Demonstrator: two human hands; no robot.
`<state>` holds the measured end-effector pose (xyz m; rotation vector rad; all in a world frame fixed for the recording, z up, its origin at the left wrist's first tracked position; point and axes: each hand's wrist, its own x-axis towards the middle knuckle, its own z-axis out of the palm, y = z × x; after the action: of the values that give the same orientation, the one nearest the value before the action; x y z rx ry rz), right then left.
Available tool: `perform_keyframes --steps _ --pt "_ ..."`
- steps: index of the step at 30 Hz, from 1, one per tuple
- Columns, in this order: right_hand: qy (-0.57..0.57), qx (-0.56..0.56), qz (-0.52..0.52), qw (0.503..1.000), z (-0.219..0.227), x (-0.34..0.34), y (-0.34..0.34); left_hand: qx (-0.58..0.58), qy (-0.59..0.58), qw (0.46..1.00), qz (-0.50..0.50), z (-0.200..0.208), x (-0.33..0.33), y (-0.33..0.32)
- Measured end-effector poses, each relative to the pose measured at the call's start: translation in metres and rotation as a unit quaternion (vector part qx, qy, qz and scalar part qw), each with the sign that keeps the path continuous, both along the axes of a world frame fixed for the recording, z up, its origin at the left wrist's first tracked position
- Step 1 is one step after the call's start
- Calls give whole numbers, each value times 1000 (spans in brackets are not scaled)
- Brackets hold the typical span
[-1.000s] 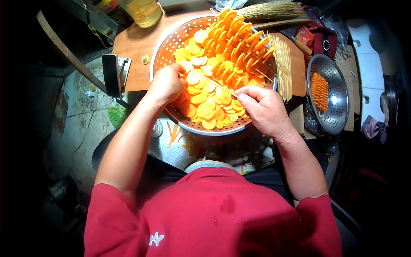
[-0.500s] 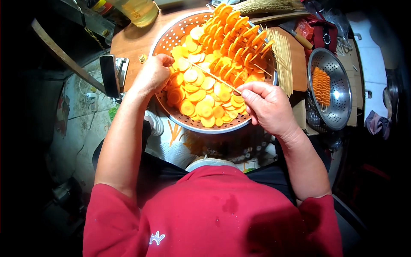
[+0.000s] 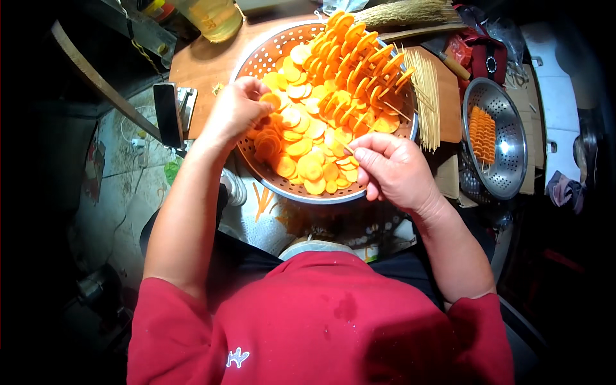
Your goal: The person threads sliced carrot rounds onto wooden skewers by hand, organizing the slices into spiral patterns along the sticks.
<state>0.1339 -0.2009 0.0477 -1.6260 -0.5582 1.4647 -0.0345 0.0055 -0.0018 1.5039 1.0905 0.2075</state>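
My left hand [image 3: 236, 114] is closed at the left rim of a large brown perforated colander [image 3: 258, 63], pinching an orange carrot slice [image 3: 270, 101]. At the colander's right front, my right hand [image 3: 399, 168] grips the end of a thin wooden skewer [image 3: 347, 148], most of which is hard to make out against the orange behind it. Below both hands lies a heap of loose carrot slices [image 3: 310, 165]. Several skewers threaded with spaced carrot slices [image 3: 350, 54] rest across the colander's far right side.
Bare wooden skewers [image 3: 425, 96] lie in a bundle right of the colander. Further right, a metal colander [image 3: 507, 138] holds finished carrot skewers [image 3: 481, 136]. A phone [image 3: 167, 115] stands on the left, and a jar of yellowish liquid [image 3: 215, 18] sits behind. A straw broom [image 3: 404, 11] lies at the back.
My left hand has lifted a little and now shows a carrot slice between its fingers. My right hand has shifted slightly left and down with the skewer, which now points differently.
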Motion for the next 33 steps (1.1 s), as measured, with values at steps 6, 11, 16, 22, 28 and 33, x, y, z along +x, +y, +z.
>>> perform_keyframes --steps 6,11,16,22,28,33 --pt "-56 14 11 998 -2 -4 -4 -177 -179 955 157 9 0 1" --pt "-82 25 15 996 -1 -7 -4 -176 -200 948 174 9 -1 1" --pt "-84 30 9 996 0 -7 -4 -172 -202 948 176 7 0 2" --pt "-89 32 6 996 1 -10 -7 -174 -210 945 181 9 2 -3" --pt "-21 42 -24 999 3 -12 -8 -104 -275 943 159 8 10 -21" --pt "16 50 -69 996 8 -11 2 -163 -264 950 43 19 25 -55"
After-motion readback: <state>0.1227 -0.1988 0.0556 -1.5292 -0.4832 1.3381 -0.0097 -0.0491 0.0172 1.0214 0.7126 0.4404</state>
